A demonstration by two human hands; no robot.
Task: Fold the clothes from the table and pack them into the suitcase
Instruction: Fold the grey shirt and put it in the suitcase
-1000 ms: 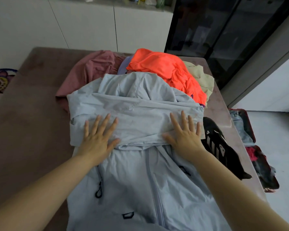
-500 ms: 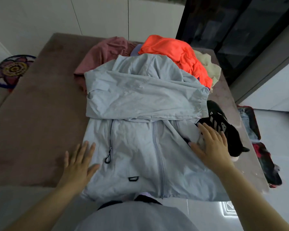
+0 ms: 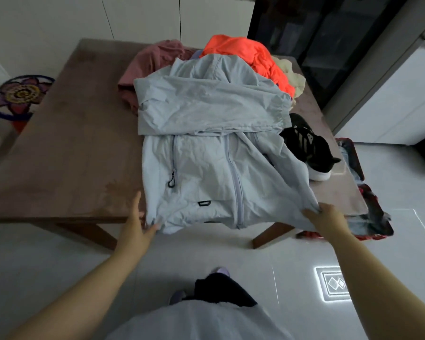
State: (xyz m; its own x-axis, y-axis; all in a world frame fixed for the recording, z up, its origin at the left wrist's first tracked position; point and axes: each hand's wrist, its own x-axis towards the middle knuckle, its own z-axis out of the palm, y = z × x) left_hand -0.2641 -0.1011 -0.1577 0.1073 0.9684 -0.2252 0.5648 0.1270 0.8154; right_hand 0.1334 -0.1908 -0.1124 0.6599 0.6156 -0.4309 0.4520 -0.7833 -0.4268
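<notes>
left grip (image 3: 138, 224) and right grip (image 3: 326, 219) pinch jacket (image 3: 206, 168) hem, lower centre; moved down off folded sleeves, so bottom fold comes next.

Level: we find the room dim, colours greyed.
Source: overhead; a lamp mirrors as a bright square (image 3: 333, 283) on the glossy floor (image 3: 59, 266) at 5 o'clock.
Glare: confined there, thin streaks at 4 o'clock.
Shadows: soft, beneath the table (image 3: 59, 143).
Contrast: the pale jacket (image 3: 206, 114) reads brightest.
Distortion: we note straight edges bowing toward the borders.
Sharpness: fair centrally, softer at the margins.
</notes>
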